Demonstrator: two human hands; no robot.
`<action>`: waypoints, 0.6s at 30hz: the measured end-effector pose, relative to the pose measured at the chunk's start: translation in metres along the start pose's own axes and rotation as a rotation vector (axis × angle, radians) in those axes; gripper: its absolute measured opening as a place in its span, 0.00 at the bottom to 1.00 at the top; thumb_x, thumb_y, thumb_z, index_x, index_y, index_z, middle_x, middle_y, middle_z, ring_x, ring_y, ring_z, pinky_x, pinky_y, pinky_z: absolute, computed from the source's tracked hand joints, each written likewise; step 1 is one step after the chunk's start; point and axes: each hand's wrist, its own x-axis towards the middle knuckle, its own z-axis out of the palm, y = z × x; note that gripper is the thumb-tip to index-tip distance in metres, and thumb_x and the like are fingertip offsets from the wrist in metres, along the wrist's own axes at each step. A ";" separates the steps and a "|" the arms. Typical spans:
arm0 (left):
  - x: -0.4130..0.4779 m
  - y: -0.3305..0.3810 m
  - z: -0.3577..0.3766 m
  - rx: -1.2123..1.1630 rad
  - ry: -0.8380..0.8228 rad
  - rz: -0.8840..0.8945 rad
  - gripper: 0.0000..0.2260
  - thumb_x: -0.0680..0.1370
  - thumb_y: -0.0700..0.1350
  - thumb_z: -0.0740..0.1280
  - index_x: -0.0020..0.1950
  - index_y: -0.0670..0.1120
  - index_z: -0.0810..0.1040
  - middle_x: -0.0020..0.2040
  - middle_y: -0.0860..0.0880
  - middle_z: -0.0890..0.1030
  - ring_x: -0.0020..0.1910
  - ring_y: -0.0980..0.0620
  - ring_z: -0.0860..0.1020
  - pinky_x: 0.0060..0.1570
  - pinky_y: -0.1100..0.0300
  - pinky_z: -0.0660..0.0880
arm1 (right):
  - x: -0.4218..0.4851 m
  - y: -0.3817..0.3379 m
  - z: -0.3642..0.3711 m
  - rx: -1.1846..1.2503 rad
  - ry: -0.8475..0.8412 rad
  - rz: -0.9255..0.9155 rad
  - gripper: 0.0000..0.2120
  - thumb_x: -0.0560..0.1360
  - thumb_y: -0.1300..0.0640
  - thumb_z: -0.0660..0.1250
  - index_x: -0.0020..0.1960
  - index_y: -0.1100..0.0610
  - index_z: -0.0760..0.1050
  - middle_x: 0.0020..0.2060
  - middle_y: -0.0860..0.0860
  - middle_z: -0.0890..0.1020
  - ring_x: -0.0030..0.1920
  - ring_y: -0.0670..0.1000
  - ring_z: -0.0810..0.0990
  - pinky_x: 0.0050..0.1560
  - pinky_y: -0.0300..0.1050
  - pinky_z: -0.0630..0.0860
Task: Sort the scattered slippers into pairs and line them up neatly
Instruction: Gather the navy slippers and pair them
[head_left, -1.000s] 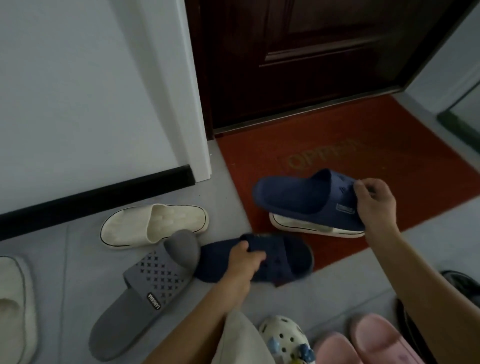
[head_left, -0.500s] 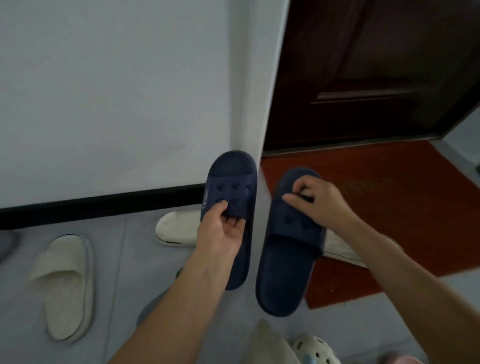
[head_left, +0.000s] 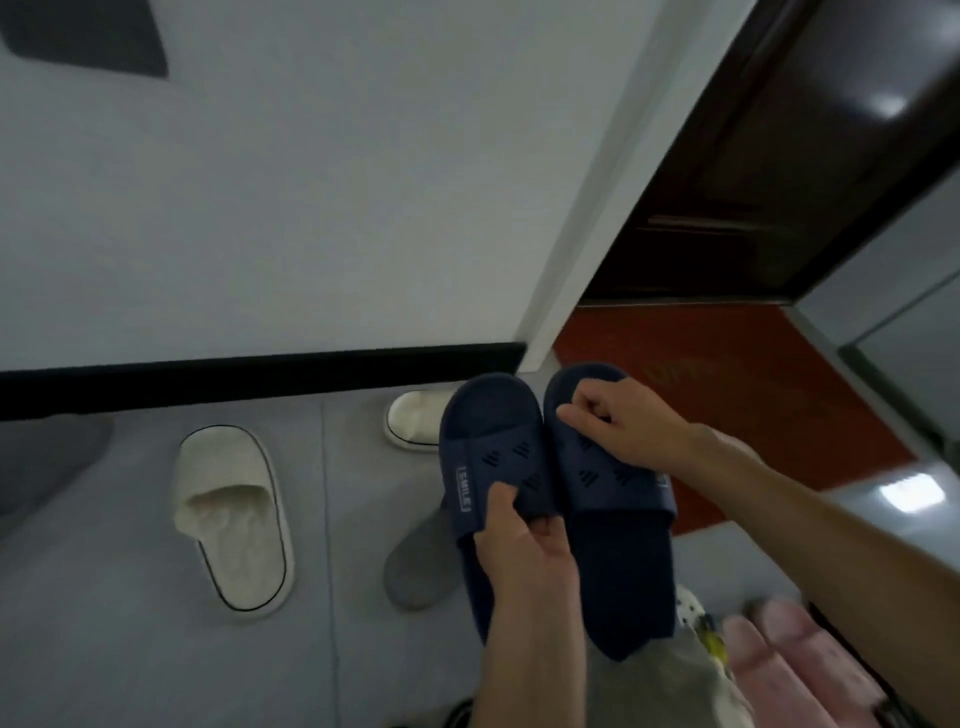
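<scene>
Now, far left: cream slipper (head_left: 231, 519) flat on grey floor (head_left: 337, 649), toe toward black baseboard (head_left: 260, 374), heel toward camera. Farther right, white slipper (head_left: 413, 423) close to baseboard, one end visible, rest hidden behind navy pair. Nearer camera, grey slipper (head_left: 421, 566) on floor, partly covered by same pair.

Centre: left navy slipper (head_left: 488, 431) held off floor, toe away, heel toward body; "SMILE" label on outer side of strap. Left hand (head_left: 524, 551) grasping it at rear edge of strap, thumb on top, fingers curled beneath. Right navy slipper (head_left: 623, 561) alongside, same heading, inner edges touching or nearly so; contact not certain. Right hand (head_left: 623, 431) gripping front edge of its strap, fingers curled over, arm entering from lower right.

Beyond pair, to right: red mat (head_left: 779, 374) before dark door (head_left: 779, 156).

Lower right: white clog (head_left: 688, 613) with coloured charms, mostly hidden by right navy slipper, blurred. Just beside it, pink slippers (head_left: 795, 660) near frame edge, also blurred.
</scene>
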 end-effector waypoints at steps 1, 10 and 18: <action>-0.005 -0.011 -0.008 0.017 0.001 -0.040 0.18 0.76 0.35 0.64 0.66 0.46 0.73 0.57 0.43 0.80 0.53 0.44 0.79 0.55 0.48 0.76 | -0.015 0.002 -0.002 -0.035 -0.014 0.049 0.16 0.78 0.43 0.57 0.34 0.47 0.63 0.23 0.47 0.68 0.23 0.45 0.67 0.27 0.38 0.61; -0.033 -0.057 -0.069 0.421 -0.059 -0.454 0.16 0.77 0.35 0.63 0.66 0.39 0.72 0.54 0.39 0.79 0.46 0.42 0.78 0.45 0.49 0.76 | -0.138 0.012 0.018 0.067 -0.297 0.438 0.18 0.78 0.44 0.58 0.66 0.46 0.67 0.53 0.41 0.76 0.48 0.43 0.77 0.48 0.37 0.71; -0.036 -0.105 -0.072 0.877 -0.173 -0.326 0.14 0.75 0.34 0.63 0.61 0.38 0.75 0.55 0.38 0.80 0.51 0.42 0.79 0.45 0.53 0.78 | -0.187 0.066 0.041 0.488 -0.206 0.678 0.12 0.80 0.47 0.57 0.39 0.50 0.70 0.38 0.45 0.76 0.39 0.41 0.74 0.37 0.33 0.67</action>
